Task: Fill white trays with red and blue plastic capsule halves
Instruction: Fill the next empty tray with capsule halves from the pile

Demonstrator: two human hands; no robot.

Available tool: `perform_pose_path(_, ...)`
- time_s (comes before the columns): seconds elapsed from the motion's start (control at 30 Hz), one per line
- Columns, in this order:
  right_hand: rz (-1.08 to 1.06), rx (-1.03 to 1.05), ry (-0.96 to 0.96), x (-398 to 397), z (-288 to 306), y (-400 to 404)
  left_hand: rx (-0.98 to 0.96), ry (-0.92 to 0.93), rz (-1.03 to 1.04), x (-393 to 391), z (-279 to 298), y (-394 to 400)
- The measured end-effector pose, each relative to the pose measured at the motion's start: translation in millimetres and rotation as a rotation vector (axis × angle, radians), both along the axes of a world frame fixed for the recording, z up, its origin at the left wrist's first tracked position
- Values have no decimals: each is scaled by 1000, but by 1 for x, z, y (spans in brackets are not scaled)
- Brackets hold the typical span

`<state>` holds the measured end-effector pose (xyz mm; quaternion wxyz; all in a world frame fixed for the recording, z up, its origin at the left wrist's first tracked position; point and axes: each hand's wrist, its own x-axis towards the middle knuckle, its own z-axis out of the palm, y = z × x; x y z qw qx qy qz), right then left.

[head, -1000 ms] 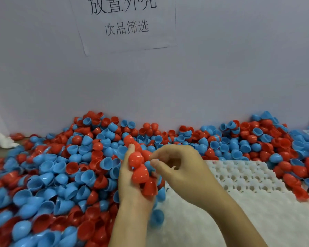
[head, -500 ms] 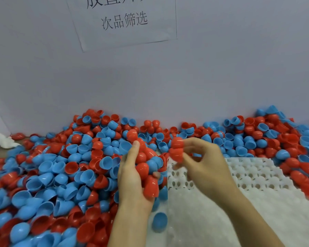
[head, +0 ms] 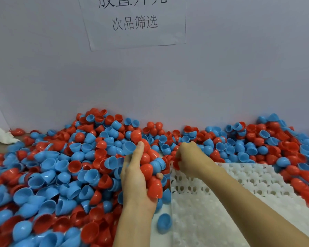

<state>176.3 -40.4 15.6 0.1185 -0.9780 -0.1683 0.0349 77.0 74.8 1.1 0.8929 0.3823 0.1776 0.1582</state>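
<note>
Against the grey wall, a big heap of glossy red and blue capsule halves (head: 64,168), little domed plastic cups, covers the worktop. Left hand (head: 137,182) cradles a bunch of smooth red halves (head: 150,168) against its palm, fingers curled round them. Right hand (head: 191,157) is bunched knuckles-up, pinching something red at the corner of the bumpy white tray (head: 239,189) with its round pockets.

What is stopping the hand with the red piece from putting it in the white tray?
Nothing that shows. The right hand pinches a red piece right over the white tray's far left corner, and the holes beneath it look bare. The left hand with its bunch of red pieces stays beside the tray.
</note>
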Motion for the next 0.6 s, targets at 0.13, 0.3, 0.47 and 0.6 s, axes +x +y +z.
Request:
perform_pose_path(0.13, 16, -136, 3, -2, 5, -3, -27, 13, -1, 0, 1, 0)
perform_pose_path(0.3, 47, -170, -5, -7, 4, -5, -33, 25, -1, 0, 2, -3)
perform_pose_path(0.47, 23, -110, -10, -17, 12, -10, -72, 18, -29, 0, 1, -4)
perform_pose_path(0.6, 18, 24, -67, -31, 19, -23, -106, 21, -51, -3, 4, -6)
